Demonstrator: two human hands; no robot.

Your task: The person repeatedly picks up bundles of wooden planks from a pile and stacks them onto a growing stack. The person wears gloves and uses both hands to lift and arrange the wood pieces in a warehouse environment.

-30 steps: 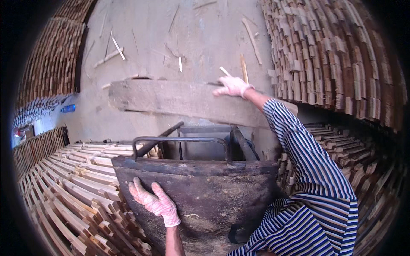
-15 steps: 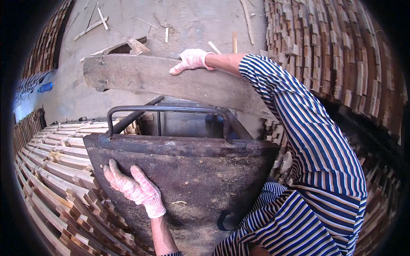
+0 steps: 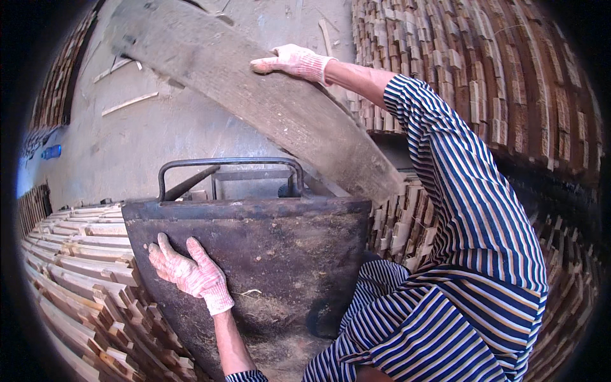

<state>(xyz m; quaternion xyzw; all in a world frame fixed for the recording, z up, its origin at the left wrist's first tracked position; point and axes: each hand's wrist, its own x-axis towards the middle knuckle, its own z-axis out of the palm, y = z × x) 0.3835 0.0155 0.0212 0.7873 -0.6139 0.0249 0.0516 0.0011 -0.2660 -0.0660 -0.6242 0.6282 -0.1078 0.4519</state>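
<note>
My right hand (image 3: pixel 289 62), in a pale knit glove, grips the upper edge of a long grey wooden plank (image 3: pixel 254 95). The plank slants from the upper left down to the right, its lower end near the stacked wood. My left hand (image 3: pixel 188 272), also gloved, lies flat with fingers spread on the front wall of a dark, dirty metal cart (image 3: pixel 267 254). The cart has a black bar handle (image 3: pixel 229 167) across its top. My striped sleeve fills the right side.
Rows of stacked small wooden pieces (image 3: pixel 83 274) lie at the lower left, and tall stacks (image 3: pixel 484 70) rise at the right. A concrete floor (image 3: pixel 127 146) with loose wood strips lies behind the cart. A blue bottle (image 3: pixel 53 151) sits far left.
My right hand has tilted the plank from lying level across the cart to slanting steeply, its left end raised. My left hand stays pressed on the cart front.
</note>
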